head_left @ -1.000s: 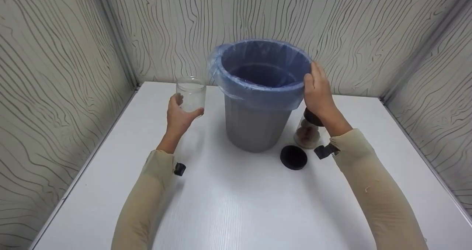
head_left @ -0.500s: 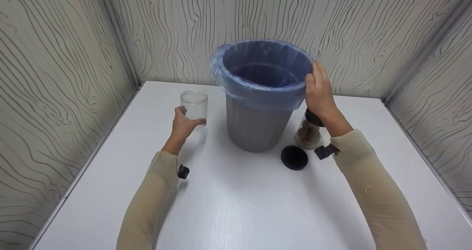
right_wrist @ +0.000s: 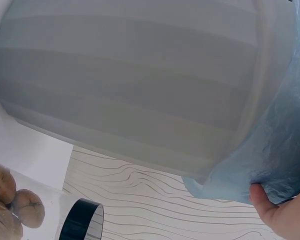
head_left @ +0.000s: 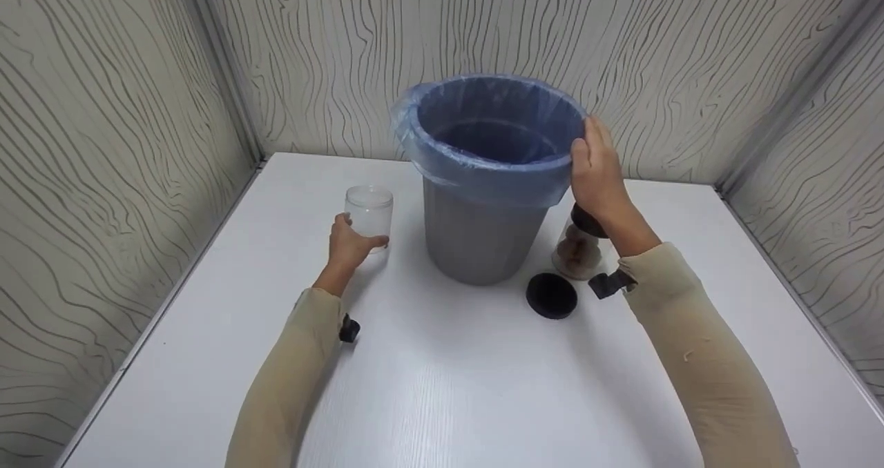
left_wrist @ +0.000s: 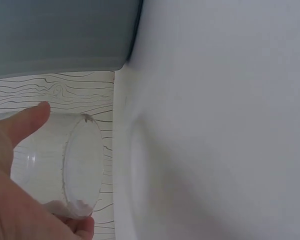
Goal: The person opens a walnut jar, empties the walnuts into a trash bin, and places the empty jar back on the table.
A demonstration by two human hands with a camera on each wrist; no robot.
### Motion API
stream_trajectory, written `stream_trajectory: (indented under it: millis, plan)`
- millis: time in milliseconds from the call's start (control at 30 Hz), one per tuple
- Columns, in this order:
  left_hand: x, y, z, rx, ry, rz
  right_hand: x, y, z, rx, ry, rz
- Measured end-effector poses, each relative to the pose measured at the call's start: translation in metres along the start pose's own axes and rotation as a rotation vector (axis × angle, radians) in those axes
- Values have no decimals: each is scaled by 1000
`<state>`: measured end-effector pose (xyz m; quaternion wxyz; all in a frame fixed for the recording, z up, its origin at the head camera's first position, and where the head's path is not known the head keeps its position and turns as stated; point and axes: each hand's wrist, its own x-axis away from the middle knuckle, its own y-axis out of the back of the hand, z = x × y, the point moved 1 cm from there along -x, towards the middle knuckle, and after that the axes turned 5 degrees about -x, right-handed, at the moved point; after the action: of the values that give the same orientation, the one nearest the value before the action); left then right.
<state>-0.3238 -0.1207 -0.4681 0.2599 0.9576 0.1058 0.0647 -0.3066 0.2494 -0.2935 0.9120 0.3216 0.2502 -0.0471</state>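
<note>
My left hand [head_left: 350, 247] grips a clear, lidless jar [head_left: 369, 202] from its near side, with the thumb on the right. The left wrist view shows the jar [left_wrist: 55, 155] with its base close over the white table [left_wrist: 225, 100]. Fingers of the right hand [head_left: 597, 174] lie straight against the outside of a grey trash bin [head_left: 483, 240], high on its right side. A blue bag [head_left: 494, 185] lines the bin and folds over the rim. In the right wrist view, the thumb [right_wrist: 260, 197] presses the bag, while the other fingers are out of sight.
Near the right forearm stands a jar [head_left: 574, 250] of brown round pieces with a black lid [head_left: 587, 221], partly hidden by the wrist. A loose black lid [head_left: 551, 295] lies before the bin. Patterned walls [head_left: 497, 26] enclose the table's back and sides.
The left hand has lowered the clear jar toward the table, bringing it nearer and slightly right. The right hand has kept its place on the bin.
</note>
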Motion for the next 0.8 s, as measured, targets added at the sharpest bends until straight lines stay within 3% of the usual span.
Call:
stream_trajectory:
  millis: [433,800]
  plan:
    - [-3,-8,15,4,64,5,2,-1,0,-8,12,-6]
    - [-4,-5,10,-14,39,-13,1,1,1,10,20,-9]
